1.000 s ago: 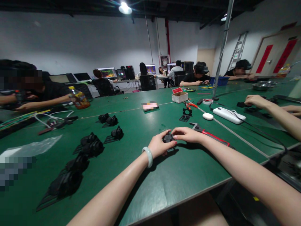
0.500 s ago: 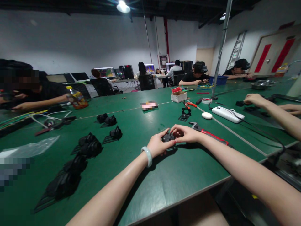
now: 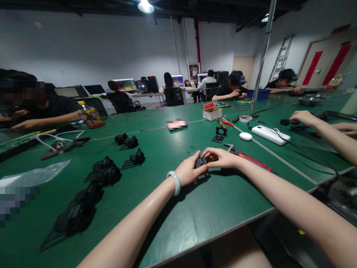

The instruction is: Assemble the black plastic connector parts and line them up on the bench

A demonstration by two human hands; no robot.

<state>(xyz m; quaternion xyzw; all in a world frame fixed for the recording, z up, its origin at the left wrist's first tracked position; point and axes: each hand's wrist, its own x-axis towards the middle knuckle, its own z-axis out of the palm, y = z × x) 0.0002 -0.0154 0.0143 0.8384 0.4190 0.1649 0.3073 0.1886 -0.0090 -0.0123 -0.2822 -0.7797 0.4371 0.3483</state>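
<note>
Both sides of the table [image 3: 173, 230]

A component [image 3: 200, 162] sits between left hand [image 3: 189, 169] and right hand [image 3: 223, 158]. Several assemblies [image 3: 110, 174] lie to the left, a bottle [image 3: 92, 117] behind them. A hand tool [image 3: 251, 159] lies right, a box [image 3: 212, 115] beyond it.

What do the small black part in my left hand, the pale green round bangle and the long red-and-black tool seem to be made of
Small black part: probably plastic, by its dull, dark look, though partly hidden.
Pale green round bangle: perhaps jade or glass, smooth with a soft sheen.
Long red-and-black tool: probably metal, by its grey head; handle perhaps plastic.
</note>
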